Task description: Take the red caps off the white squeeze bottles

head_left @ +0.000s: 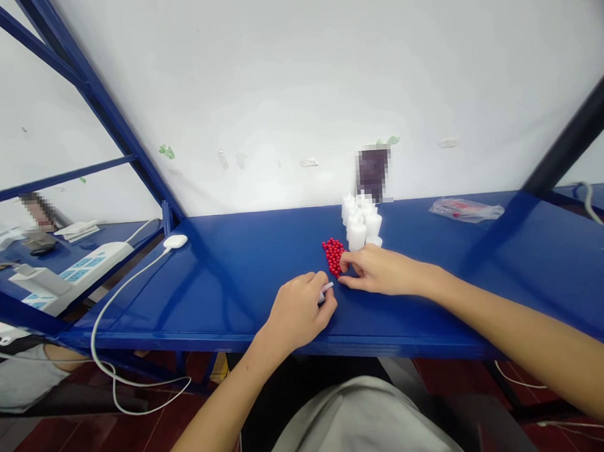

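Observation:
My left hand (303,309) is closed around a small white container (325,291), held tilted just above the front part of the blue table; the fingers hide most of it. A cluster of small red beads (333,255) lies on the table ahead of it. At the right side of that cluster is my right hand (369,269), its thumb and bent index finger apart at the beads. No bead shows clearly in its grasp. Several white bottles (356,235) stand grouped right behind my right hand.
The blue table (242,257) backs onto a white wall. A clear plastic bag with something red (465,209) lies at the back right. At the left are a white cable puck (175,241), its cord and a power strip (80,274). Blue frame posts rise on both sides.

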Action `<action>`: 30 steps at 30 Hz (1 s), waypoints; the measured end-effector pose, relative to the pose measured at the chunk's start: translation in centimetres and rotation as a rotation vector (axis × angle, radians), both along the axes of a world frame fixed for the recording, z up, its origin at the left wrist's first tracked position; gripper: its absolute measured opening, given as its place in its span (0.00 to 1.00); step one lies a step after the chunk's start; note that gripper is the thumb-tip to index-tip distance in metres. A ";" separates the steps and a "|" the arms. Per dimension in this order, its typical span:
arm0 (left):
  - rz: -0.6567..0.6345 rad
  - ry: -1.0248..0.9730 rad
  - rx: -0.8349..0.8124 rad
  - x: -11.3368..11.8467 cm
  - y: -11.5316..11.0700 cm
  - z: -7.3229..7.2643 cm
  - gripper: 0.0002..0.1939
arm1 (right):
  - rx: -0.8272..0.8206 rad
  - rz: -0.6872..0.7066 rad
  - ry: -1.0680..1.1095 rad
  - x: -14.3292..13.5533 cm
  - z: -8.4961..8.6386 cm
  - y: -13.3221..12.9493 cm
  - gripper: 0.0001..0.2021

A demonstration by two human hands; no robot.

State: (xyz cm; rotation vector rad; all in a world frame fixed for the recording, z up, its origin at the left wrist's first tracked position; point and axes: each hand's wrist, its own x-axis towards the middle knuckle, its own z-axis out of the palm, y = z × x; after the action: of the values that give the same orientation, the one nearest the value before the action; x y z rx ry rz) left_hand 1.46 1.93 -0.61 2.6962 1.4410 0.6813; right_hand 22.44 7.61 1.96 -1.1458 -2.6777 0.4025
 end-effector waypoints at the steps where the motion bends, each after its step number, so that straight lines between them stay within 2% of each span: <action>1: 0.002 0.002 0.001 0.0 0.0 0.0 0.09 | -0.004 0.010 0.000 0.0 -0.1 0.0 0.09; 5: 0.002 0.009 0.002 0.0 0.1 -0.1 0.09 | -0.008 0.053 0.010 0.0 -0.5 0.1 0.07; 22: -0.004 0.004 -0.008 0.0 0.0 0.0 0.10 | -0.034 0.060 0.039 0.1 -0.3 0.3 0.05; 25: -0.009 0.001 -0.016 0.0 -0.1 0.1 0.09 | 0.006 0.039 -0.015 0.3 0.2 0.4 0.05; 30: -0.007 -0.006 -0.029 0.1 0.0 0.3 0.09 | 0.161 0.097 -0.118 0.4 0.9 0.2 0.05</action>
State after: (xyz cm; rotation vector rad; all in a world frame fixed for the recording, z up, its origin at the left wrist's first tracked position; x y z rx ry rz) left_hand 1.53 1.89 -0.34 2.6744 1.4274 0.6616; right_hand 22.89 7.84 2.91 -1.0265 -2.8155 0.1347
